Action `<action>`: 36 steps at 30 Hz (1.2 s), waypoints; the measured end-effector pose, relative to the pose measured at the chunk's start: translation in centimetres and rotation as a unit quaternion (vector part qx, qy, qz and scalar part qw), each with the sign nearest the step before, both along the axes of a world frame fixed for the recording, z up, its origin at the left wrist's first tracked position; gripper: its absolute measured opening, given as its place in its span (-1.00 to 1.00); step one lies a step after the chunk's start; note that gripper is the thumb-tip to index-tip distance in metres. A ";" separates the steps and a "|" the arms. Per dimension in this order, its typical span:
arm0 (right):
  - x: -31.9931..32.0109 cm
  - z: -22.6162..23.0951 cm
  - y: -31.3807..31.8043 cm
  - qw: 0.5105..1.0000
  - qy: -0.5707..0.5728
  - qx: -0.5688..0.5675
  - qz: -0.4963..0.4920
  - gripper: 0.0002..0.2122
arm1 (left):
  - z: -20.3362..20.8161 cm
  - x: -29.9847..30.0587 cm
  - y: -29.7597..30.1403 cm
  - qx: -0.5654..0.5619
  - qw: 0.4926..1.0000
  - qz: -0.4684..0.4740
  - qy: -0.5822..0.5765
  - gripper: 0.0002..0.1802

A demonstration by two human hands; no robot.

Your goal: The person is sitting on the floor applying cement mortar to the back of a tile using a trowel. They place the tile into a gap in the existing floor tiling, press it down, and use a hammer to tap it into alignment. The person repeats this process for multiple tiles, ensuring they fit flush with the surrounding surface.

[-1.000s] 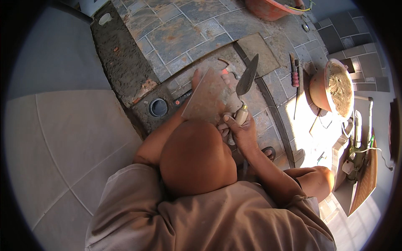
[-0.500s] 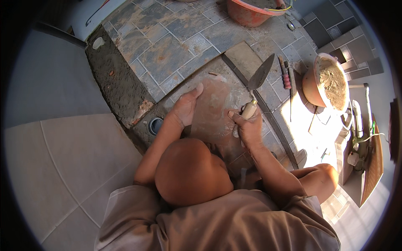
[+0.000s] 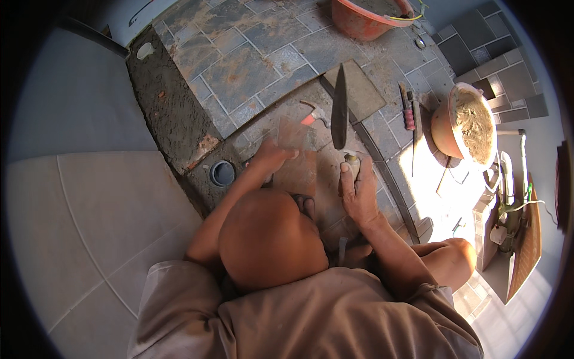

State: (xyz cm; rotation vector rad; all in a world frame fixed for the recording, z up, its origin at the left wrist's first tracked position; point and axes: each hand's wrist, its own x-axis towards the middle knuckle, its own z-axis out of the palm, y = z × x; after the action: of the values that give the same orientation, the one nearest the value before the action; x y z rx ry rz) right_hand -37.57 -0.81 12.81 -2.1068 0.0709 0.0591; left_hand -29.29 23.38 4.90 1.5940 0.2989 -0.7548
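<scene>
My left hand [image 3: 274, 158] is closed on a thin reddish-brown tile [image 3: 299, 172], which is smeared with dust and tilted in front of me. Part of the tile lies behind the hand and forearm. In my right hand [image 3: 360, 194] is a pointed trowel [image 3: 339, 107], gripped by its pale handle [image 3: 351, 161]. Its blade points away from me, turned nearly edge-on and apart from the tile. Beyond the tile, a tool with a red part and a curved metal head, perhaps a hammer [image 3: 310, 116], lies on the dusty floor.
A bucket of mortar [image 3: 448, 122] stands at the right, near a red-handled tool [image 3: 408, 113]. A reddish basin [image 3: 359, 24] sits at the far side. An open pipe end [image 3: 222, 173] is left of my forearm, beside a wet mortar strip [image 3: 167, 107]. A loose tile [image 3: 359, 90] lies ahead.
The tile has turned and shifted, showing narrower and uncovering the red tool behind it. My right hand has twisted the trowel, so its blade has swung left and looks thinner.
</scene>
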 end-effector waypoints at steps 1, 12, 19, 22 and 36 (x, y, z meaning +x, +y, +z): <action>-0.2 -0.8 0.1 1.000 0.013 -0.009 0.005 -0.67 | -0.5 -0.3 0.1 0.010 1.000 0.002 -0.006 -0.48; -1.4 -4.8 -2.0 0.987 0.071 -0.138 0.032 -0.67 | -1.5 -0.3 -1.4 0.015 1.000 -0.015 -0.019 -0.57; -2.4 -1.1 -1.3 0.994 -0.041 -0.054 0.086 -0.67 | -2.0 1.0 0.1 0.040 0.999 -0.024 0.027 -0.46; -0.9 -4.6 -2.5 0.958 0.165 -0.232 0.034 -0.72 | -2.6 0.8 -0.1 0.064 0.998 -0.009 0.019 -0.43; 1.1 -4.1 -2.7 0.979 0.191 0.047 -0.058 -0.56 | -0.9 1.2 1.3 -0.168 0.979 0.021 0.114 -0.49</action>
State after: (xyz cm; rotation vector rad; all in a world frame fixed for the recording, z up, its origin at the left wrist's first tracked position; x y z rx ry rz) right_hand -36.52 -3.53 8.73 -1.9683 0.4137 0.3900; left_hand -28.08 24.72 4.00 1.1818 0.3497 -0.9072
